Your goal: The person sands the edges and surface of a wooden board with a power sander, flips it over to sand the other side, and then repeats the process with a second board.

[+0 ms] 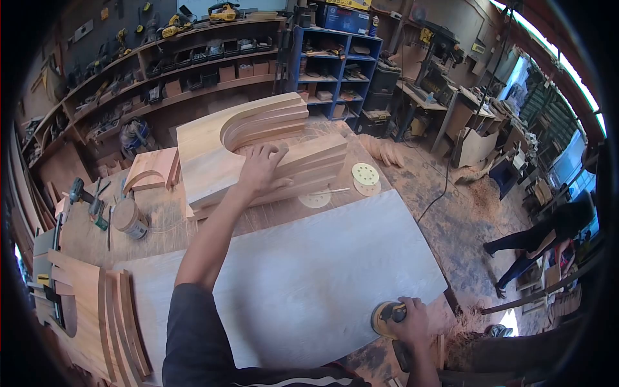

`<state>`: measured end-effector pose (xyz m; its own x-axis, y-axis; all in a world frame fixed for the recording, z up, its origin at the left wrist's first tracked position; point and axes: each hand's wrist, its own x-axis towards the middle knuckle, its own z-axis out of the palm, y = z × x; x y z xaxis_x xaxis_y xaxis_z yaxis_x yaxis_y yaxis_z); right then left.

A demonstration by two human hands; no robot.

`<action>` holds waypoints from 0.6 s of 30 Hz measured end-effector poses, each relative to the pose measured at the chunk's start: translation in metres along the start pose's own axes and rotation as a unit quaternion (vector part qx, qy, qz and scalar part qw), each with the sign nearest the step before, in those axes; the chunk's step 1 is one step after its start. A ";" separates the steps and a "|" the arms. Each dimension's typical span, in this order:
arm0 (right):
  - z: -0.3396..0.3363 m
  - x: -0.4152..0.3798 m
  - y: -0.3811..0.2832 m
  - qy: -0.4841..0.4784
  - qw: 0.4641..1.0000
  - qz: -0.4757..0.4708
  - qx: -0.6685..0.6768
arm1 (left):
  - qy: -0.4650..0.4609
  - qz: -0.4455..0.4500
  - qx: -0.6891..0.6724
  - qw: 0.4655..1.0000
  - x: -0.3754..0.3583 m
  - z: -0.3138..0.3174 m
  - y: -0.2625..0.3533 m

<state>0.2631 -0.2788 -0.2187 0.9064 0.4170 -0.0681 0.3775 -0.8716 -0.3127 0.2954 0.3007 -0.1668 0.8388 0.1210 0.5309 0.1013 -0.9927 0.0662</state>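
Note:
My left hand (260,171) reaches forward to a stack of U-shaped wooden pieces (203,138). Its fingers curl over the inner edge of the cutout, with the thumb toward the outer side, gripping a top piece. At the lower right, my right hand (414,326) is wrapped round a yellow and black orbital sander (387,318). That sander rests near the right edge of a large pale flat board (322,258), which lies across the bench before me. Sanding discs (365,173) lie on the bench between the stack and the floor side.
More curved wooden pieces (97,313) stand at the lower left. A tub (129,219) and a drill (80,192) sit on the bench's left. Shelves of tools (193,58) and a blue cabinet (335,71) line the back. Another person (548,232) bends at the right.

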 end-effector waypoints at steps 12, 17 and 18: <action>-0.003 0.001 0.001 -0.007 0.998 -0.060 -0.009 | 0.163 -0.019 -0.705 0.690 -0.185 -0.322 0.344; -0.011 0.002 0.009 -0.053 0.993 -0.104 -0.023 | 0.231 -0.016 -0.671 0.705 -0.233 -0.327 0.432; -0.012 0.001 0.010 -0.051 0.992 -0.114 -0.019 | 0.241 -0.013 -0.660 0.712 -0.241 -0.327 0.448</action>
<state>0.2704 -0.2903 -0.2102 0.7730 0.6273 -0.0948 0.5798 -0.7592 -0.2956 -0.0360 -0.1728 0.0110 0.5331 0.4422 0.7213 -0.7435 -0.1621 0.6488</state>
